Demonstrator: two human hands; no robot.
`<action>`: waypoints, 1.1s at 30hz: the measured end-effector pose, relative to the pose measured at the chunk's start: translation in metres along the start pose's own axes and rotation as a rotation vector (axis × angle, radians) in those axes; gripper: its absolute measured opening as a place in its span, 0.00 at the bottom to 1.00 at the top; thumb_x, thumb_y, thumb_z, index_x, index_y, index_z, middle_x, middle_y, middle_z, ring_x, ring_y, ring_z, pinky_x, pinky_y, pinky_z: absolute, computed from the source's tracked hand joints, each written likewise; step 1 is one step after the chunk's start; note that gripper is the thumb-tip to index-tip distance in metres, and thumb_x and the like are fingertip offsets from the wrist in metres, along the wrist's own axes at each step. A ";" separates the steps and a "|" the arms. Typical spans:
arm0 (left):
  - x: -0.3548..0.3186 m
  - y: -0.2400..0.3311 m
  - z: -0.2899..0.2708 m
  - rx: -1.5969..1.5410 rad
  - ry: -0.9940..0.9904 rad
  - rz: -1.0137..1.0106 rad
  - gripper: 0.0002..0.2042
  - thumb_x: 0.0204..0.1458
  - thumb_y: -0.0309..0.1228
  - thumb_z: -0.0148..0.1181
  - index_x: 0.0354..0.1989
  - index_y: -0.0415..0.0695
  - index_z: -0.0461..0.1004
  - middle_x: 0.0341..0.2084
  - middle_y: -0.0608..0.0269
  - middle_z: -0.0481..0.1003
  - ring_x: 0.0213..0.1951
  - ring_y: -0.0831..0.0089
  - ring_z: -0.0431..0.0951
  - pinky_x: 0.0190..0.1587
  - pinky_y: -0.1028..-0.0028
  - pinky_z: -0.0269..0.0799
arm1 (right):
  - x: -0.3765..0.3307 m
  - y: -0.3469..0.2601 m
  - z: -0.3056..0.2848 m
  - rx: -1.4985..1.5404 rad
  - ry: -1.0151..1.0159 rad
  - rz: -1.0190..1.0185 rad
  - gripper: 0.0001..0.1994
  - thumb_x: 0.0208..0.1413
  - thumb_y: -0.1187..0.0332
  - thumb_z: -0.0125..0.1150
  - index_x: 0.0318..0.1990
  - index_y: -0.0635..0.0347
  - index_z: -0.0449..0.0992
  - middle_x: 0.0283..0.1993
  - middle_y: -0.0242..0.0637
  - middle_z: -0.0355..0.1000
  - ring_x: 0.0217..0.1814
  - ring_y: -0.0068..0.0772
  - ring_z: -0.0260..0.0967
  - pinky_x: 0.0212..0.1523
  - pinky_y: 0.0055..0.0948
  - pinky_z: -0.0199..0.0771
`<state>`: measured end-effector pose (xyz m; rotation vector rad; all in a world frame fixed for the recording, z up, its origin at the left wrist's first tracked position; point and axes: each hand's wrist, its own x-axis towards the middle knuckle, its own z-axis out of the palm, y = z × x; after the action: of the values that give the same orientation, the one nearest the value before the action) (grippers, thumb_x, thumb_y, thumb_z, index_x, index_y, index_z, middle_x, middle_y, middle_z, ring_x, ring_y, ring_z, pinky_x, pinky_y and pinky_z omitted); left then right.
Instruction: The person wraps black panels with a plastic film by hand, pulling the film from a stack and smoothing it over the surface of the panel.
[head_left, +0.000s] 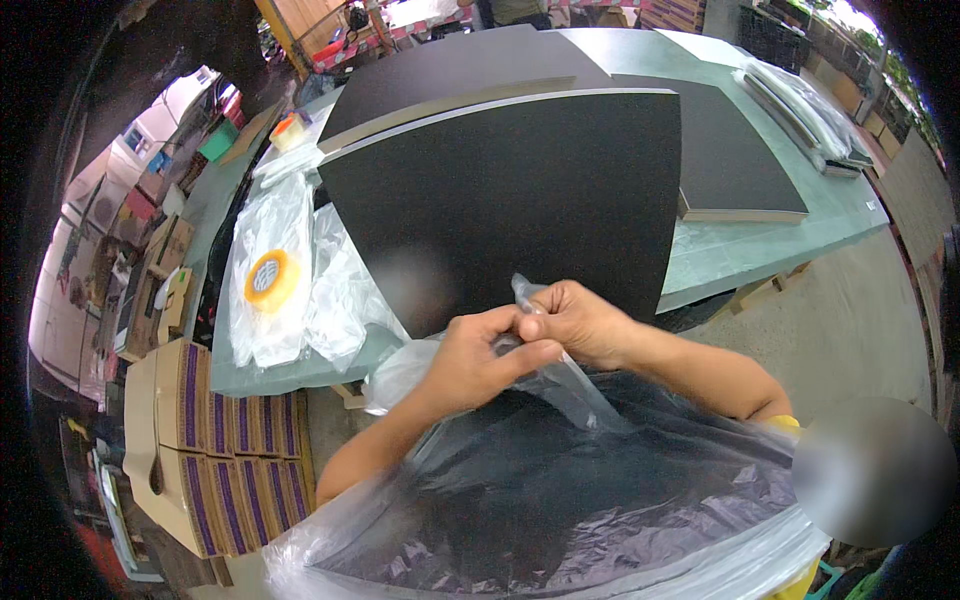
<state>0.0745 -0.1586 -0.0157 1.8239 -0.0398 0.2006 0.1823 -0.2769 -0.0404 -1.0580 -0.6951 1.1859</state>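
A large clear plastic bag (560,490) spreads across my front, its near part creased and shiny. My left hand (475,355) pinches a gathered part of it, fingers curled inward. Right beside it, my right hand (580,322) is closed on the same plastic, and a small twisted tip sticks up above the fingers. Both hands almost touch each other. Just beyond them a big black board (510,190) with a pale edge rests tilted on the table; the bag and hands hide part of its lower edge.
On the green-topped table (735,265) lie more black boards (735,150), folded clear bags (270,215) and a roll of yellow tape (270,280). Another tape roll (288,132) sits farther back. Wrapped boards (805,110) are stacked at far right. Flat cardboard cartons (215,450) stand at lower left.
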 end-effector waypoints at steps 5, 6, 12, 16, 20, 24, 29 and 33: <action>-0.004 -0.009 -0.012 -0.194 -0.038 -0.213 0.12 0.49 0.35 0.53 0.21 0.40 0.69 0.15 0.71 0.67 0.19 0.87 0.61 0.22 0.84 0.56 | -0.003 -0.002 -0.010 0.386 0.000 0.000 0.17 0.49 0.53 0.53 0.19 0.56 0.67 0.13 0.25 0.60 0.13 0.15 0.54 0.16 0.16 0.54; -0.004 -0.008 -0.012 -0.234 -0.014 -0.212 0.12 0.49 0.35 0.52 0.21 0.40 0.69 0.15 0.71 0.67 0.19 0.87 0.61 0.21 0.84 0.56 | -0.003 -0.006 -0.014 0.365 -0.030 -0.007 0.16 0.51 0.55 0.51 0.19 0.57 0.68 0.15 0.27 0.62 0.15 0.18 0.56 0.18 0.16 0.57; -0.022 -0.038 -0.049 0.181 0.058 -0.067 0.08 0.46 0.31 0.53 0.23 0.39 0.72 0.15 0.69 0.70 0.21 0.83 0.67 0.24 0.81 0.62 | -0.022 -0.028 -0.042 0.466 -0.093 -0.234 0.06 0.51 0.67 0.51 0.29 0.59 0.67 0.26 0.33 0.68 0.27 0.24 0.67 0.30 0.23 0.68; -0.075 -0.090 -0.187 0.569 0.648 -0.373 0.05 0.41 0.25 0.50 0.24 0.38 0.71 0.19 0.64 0.71 0.25 0.77 0.68 0.33 0.77 0.64 | -0.058 -0.055 -0.079 0.107 0.105 -0.307 0.06 0.50 0.68 0.53 0.25 0.60 0.68 0.27 0.35 0.70 0.28 0.22 0.66 0.32 0.20 0.67; -0.029 0.033 -0.111 0.587 0.922 0.179 0.06 0.47 0.25 0.50 0.33 0.38 0.67 0.31 0.58 0.70 0.34 0.73 0.69 0.38 0.74 0.65 | -0.044 -0.042 -0.036 -0.228 0.047 -0.222 0.07 0.46 0.71 0.57 0.28 0.67 0.74 0.34 0.36 0.68 0.35 0.23 0.64 0.38 0.23 0.64; -0.028 0.016 -0.004 0.795 -0.276 0.148 0.15 0.44 0.35 0.56 0.40 0.43 0.66 0.32 0.54 0.71 0.36 0.62 0.72 0.36 0.70 0.68 | -0.038 -0.073 0.001 -0.317 -0.049 -0.506 0.11 0.42 0.68 0.61 0.33 0.65 0.73 0.46 0.39 0.62 0.48 0.28 0.58 0.50 0.26 0.56; -0.021 0.019 -0.017 0.127 -0.069 -0.078 0.10 0.47 0.33 0.54 0.34 0.40 0.69 0.24 0.60 0.71 0.28 0.73 0.71 0.31 0.75 0.65 | -0.038 -0.071 0.002 -0.902 0.177 -0.777 0.45 0.26 0.54 0.71 0.55 0.58 0.54 0.58 0.42 0.50 0.62 0.41 0.45 0.59 0.39 0.44; -0.018 0.008 -0.015 0.179 -0.115 0.181 0.09 0.50 0.32 0.50 0.28 0.38 0.71 0.25 0.63 0.71 0.29 0.78 0.69 0.32 0.77 0.64 | -0.023 -0.056 -0.005 -0.585 0.089 -0.387 0.09 0.48 0.66 0.55 0.33 0.63 0.71 0.33 0.37 0.70 0.40 0.29 0.66 0.41 0.31 0.66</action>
<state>0.0544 -0.1480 -0.0069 2.0098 -0.2760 0.2323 0.2026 -0.3014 0.0110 -1.3677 -1.1567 0.6036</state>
